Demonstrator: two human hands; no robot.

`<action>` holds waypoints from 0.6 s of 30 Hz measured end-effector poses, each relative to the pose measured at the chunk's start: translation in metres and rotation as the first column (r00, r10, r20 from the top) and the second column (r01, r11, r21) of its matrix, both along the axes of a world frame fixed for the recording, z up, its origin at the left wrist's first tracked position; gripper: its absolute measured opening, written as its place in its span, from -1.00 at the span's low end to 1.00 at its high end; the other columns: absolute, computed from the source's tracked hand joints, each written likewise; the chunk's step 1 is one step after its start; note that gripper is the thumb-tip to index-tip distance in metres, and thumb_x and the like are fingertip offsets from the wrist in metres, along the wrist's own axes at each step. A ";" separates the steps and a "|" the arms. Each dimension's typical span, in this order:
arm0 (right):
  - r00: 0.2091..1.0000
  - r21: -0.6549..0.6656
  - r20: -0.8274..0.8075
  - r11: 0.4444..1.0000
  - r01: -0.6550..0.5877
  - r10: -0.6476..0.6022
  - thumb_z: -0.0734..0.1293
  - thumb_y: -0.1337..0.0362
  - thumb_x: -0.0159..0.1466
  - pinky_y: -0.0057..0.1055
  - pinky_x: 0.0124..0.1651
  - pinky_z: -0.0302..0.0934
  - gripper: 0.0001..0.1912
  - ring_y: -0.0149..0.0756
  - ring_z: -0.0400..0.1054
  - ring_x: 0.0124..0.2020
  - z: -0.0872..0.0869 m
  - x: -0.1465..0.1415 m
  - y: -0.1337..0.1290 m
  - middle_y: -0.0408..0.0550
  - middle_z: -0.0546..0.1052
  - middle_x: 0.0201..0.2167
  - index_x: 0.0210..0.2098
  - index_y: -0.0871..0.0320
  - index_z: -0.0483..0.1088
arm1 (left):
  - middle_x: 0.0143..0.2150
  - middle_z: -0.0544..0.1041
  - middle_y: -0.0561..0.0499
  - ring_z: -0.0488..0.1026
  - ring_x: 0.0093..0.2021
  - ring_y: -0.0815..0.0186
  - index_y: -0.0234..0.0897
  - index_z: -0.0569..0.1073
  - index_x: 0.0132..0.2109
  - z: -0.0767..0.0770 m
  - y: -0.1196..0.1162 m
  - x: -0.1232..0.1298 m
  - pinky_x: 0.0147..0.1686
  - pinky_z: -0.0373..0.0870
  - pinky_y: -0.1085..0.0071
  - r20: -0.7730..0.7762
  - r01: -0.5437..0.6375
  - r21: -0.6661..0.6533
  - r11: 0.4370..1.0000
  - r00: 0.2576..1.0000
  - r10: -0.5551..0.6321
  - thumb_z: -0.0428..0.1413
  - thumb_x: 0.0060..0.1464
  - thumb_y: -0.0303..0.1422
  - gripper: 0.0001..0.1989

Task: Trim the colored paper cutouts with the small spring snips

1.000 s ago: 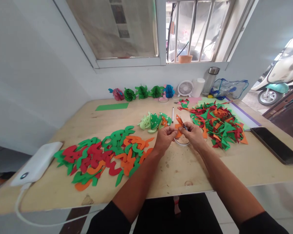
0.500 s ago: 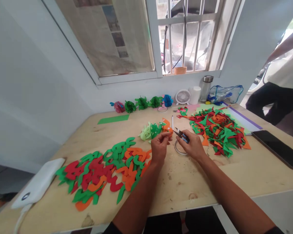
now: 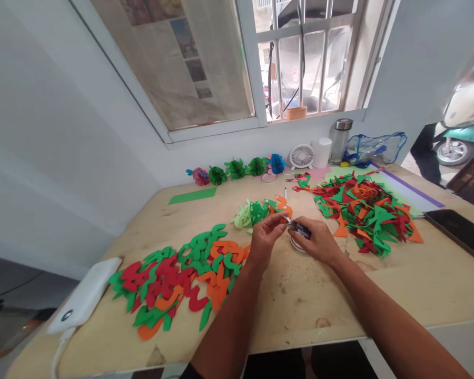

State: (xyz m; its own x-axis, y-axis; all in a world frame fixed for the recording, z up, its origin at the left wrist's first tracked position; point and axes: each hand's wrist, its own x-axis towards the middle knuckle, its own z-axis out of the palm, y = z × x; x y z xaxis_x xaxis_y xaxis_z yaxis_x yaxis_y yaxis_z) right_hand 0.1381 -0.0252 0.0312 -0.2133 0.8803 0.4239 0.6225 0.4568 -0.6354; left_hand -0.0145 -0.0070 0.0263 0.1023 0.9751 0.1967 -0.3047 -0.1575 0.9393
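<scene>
My left hand (image 3: 267, 237) is closed, thumb and fingers pinching a small pale strip too tiny to make out clearly. In my right hand (image 3: 321, 241) is a pair of dark-handled thread snips (image 3: 301, 229), their blades meeting the left fingertips. Just behind the fingers lie an orange curved paper cutout (image 3: 285, 204) with white spots and a dotted green paper piece (image 3: 258, 212), beside a pale green folded paper (image 3: 242, 215). A white ring, perhaps a tape roll (image 3: 296, 245), lies partly hidden under my right hand.
Wavy green, red and orange cutouts (image 3: 169, 279) are heaped at left, next to a white power bank (image 3: 85, 297). Scraps (image 3: 367, 210) pile up at right by a phone (image 3: 460, 231). Along the wall stand paper caterpillar decorations (image 3: 236, 168), a small fan (image 3: 302, 156) and a bottle (image 3: 342, 142).
The snips have moved in from beside the left fingers to touch at their tips. The camera view has shifted slightly, and the person at the right edge has mostly left the view.
</scene>
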 end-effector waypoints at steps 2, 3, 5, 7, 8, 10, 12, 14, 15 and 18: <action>0.999 0.017 0.032 1.000 0.017 -0.017 0.23 0.19 0.19 -0.51 -0.45 0.03 -0.82 -0.42 0.25 -0.54 0.001 0.000 -0.001 -0.16 0.43 -0.56 -0.35 0.16 0.39 | -0.25 0.60 -0.01 0.50 -0.21 0.30 -0.24 0.58 -0.22 0.000 0.000 -0.001 -0.14 0.40 0.40 0.006 0.024 0.006 1.000 1.000 -0.024 0.23 -0.15 -0.42 -0.75; 0.998 0.028 0.051 0.999 0.026 -0.027 0.24 0.20 0.19 -0.51 -0.44 0.02 -0.83 -0.42 0.25 -0.54 0.001 0.000 -0.001 -0.15 0.43 -0.56 -0.35 0.16 0.39 | -0.26 0.60 -0.01 0.50 -0.21 0.31 -0.24 0.58 -0.22 0.000 0.000 -0.001 -0.14 0.40 0.40 0.009 0.024 0.009 1.000 1.000 -0.024 0.22 -0.15 -0.41 -0.75; 0.995 0.047 0.093 0.998 0.040 -0.044 0.24 0.20 0.19 -0.50 -0.44 0.01 -0.83 -0.41 0.25 -0.54 0.003 0.001 -0.002 -0.14 0.46 -0.53 -0.35 0.15 0.39 | -0.26 0.60 -0.01 0.50 -0.22 0.31 -0.24 0.58 -0.23 0.001 0.001 -0.003 -0.13 0.39 0.39 0.005 0.001 0.013 1.000 1.000 -0.001 0.21 -0.14 -0.40 -0.77; 0.990 0.061 0.132 0.997 0.050 -0.057 0.23 0.19 0.20 -0.49 -0.44 0.01 -0.82 -0.40 0.27 -0.53 0.003 0.001 -0.003 -0.12 0.48 -0.51 -0.33 0.15 0.39 | -0.25 0.60 -0.03 0.51 -0.21 0.30 -0.24 0.58 -0.25 0.003 0.001 -0.006 -0.11 0.39 0.37 -0.026 -0.038 0.017 0.999 0.999 0.038 0.20 -0.12 -0.39 -0.79; 0.987 0.069 0.149 0.996 0.054 -0.063 0.23 0.18 0.20 -0.49 -0.43 0.01 -0.81 -0.39 0.29 -0.51 0.004 0.002 -0.003 -0.11 0.49 -0.50 -0.32 0.15 0.40 | -0.25 0.60 -0.03 0.51 -0.21 0.29 -0.25 0.58 -0.26 0.005 0.001 -0.007 -0.10 0.39 0.35 -0.051 -0.059 0.022 0.998 0.997 0.060 0.19 -0.12 -0.39 -0.81; 0.981 0.088 0.179 0.994 0.062 -0.077 0.23 0.17 0.21 -0.49 -0.42 0.01 -0.80 -0.37 0.32 -0.49 0.004 0.002 -0.003 -0.10 0.50 -0.48 -0.29 0.14 0.40 | -0.25 0.60 -0.05 0.51 -0.20 0.25 -0.26 0.59 -0.29 0.009 0.001 -0.010 -0.10 0.39 0.33 -0.110 -0.089 0.041 0.995 0.990 0.093 0.17 -0.10 -0.38 -0.83; 0.972 0.107 0.215 0.992 0.070 -0.092 0.24 0.18 0.21 -0.48 -0.41 0.01 -0.81 -0.36 0.34 -0.47 0.003 0.002 -0.003 -0.10 0.52 -0.46 -0.28 0.14 0.40 | -0.26 0.61 -0.05 0.51 -0.18 0.23 -0.26 0.59 -0.30 0.012 0.000 -0.012 -0.09 0.39 0.32 -0.176 -0.096 0.076 0.992 0.978 0.108 0.15 -0.07 -0.37 -0.84; 0.960 0.122 0.259 0.990 0.075 -0.105 0.24 0.18 0.21 -0.47 -0.41 0.00 -0.81 -0.35 0.35 -0.47 0.003 0.002 -0.004 -0.10 0.53 -0.44 -0.27 0.13 0.40 | -0.26 0.61 -0.05 0.51 -0.18 0.23 -0.25 0.59 -0.31 0.013 0.000 -0.014 -0.08 0.39 0.31 -0.256 -0.086 0.133 0.987 0.959 0.118 0.13 -0.05 -0.37 -0.84; 0.954 0.128 0.281 0.989 0.073 -0.107 0.24 0.18 0.21 -0.46 -0.41 -0.01 -0.80 -0.35 0.36 -0.47 0.003 0.001 -0.004 -0.10 0.54 -0.43 -0.26 0.13 0.40 | -0.27 0.60 -0.04 0.51 -0.18 0.23 -0.25 0.59 -0.30 0.013 0.001 -0.014 -0.09 0.39 0.31 -0.300 -0.076 0.165 0.983 0.946 0.124 0.12 -0.03 -0.38 -0.84; 0.937 0.137 0.332 0.988 0.069 -0.111 0.22 0.17 0.22 -0.45 -0.42 -0.02 -0.79 -0.33 0.38 -0.44 0.003 0.000 -0.005 -0.09 0.55 -0.40 -0.25 0.13 0.39 | -0.28 0.60 -0.04 0.51 -0.21 0.24 -0.23 0.58 -0.30 0.010 0.002 -0.014 -0.12 0.40 0.31 -0.414 -0.049 0.251 0.967 0.897 0.153 0.10 0.01 -0.38 -0.84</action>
